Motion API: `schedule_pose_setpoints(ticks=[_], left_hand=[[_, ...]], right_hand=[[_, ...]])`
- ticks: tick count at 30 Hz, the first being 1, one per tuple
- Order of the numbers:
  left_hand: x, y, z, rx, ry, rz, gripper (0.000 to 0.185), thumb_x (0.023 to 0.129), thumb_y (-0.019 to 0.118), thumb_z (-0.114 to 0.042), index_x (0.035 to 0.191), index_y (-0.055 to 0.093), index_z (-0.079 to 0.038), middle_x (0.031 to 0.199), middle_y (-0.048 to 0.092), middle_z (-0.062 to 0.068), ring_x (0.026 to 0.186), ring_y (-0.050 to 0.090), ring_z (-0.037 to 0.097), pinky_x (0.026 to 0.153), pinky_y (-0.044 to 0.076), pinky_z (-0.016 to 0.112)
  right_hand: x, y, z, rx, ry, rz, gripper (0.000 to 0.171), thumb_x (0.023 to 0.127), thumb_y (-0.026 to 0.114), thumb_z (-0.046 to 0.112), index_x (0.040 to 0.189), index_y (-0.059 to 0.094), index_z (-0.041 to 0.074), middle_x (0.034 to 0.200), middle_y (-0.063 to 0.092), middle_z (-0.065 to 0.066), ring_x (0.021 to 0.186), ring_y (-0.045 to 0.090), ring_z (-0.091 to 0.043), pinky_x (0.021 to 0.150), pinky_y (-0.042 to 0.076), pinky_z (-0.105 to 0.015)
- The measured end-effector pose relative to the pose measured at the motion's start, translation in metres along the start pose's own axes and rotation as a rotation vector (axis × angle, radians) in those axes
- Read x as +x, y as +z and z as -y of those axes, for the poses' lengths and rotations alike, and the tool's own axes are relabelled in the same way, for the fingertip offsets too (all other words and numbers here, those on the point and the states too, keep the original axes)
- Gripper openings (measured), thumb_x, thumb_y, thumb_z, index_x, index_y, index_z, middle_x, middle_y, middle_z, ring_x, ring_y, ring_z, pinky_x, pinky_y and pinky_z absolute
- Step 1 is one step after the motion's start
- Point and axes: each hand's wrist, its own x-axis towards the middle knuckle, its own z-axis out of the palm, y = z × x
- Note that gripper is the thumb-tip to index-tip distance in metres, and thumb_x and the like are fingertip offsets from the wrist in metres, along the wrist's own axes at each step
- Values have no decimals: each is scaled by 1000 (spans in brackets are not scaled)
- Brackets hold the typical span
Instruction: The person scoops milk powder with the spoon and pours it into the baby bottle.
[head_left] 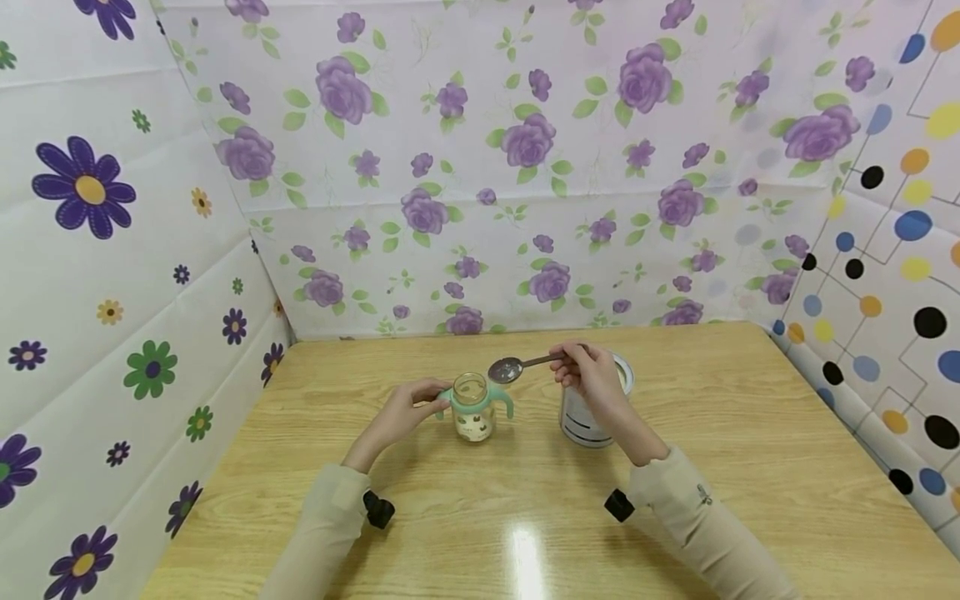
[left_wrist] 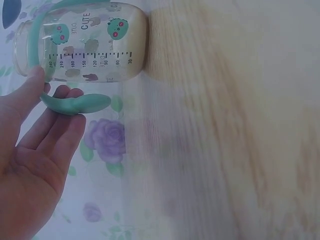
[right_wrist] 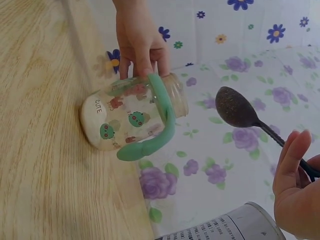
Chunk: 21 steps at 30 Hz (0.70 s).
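A clear baby bottle (head_left: 474,423) with green handles and printed cartoon figures stands uncapped on the table. Pale, cream-coloured contents cover its bottom, seen in the left wrist view near the lowest marks of the scale. My left hand (head_left: 407,410) pinches the bottle's left handle (left_wrist: 75,104) between thumb and fingers. In my right hand (head_left: 592,383) is a dark metal spoon (head_left: 506,370), gripped by its handle. The spoon's bowl is level, just right of the bottle's mouth and above it, with whitish traces inside. A white can (head_left: 581,423) stands partly hidden behind the right hand.
The wooden table (head_left: 480,508) reaches back to a wall covered with purple-rose cloth (head_left: 487,208). Patterned cloths also hang at both sides. Black wrist cameras (head_left: 378,510) are strapped near both cuffs. Printed text on the can (right_wrist: 210,231) shows in the right wrist view.
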Motion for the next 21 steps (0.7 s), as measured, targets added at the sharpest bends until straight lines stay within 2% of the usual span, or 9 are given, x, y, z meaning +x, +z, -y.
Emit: schedule_pose_setpoints(ticks=[5,14,21], left_hand=[[0,0,0,-5,-2,8,34,97,59,-13,131,60,-8,121,66,17,115,61,35,94,53,48],[-1,-2,0,-14,-10,2,32,94,63,-25,126,64,-20,118,68,7,111,63,26,91,55,41],[-1,-2,0,-8,-4,3,32,94,63,-26,125,64,-21,117,69,5,110,63,25,91,55,40]], right_hand=[[-1,0,2,-1,-14,10,32,105,42,19,106,59,-8,72,65,1,58,59,-6,52,50,-14],[-2,-1,6,17,-37,-6,30,105,39,16,102,59,-6,72,65,0,57,58,-6,51,49,-13],[-3,-2,7,13,-41,-23,28,105,39,16,96,62,1,72,64,1,57,58,-6,50,48,-14]])
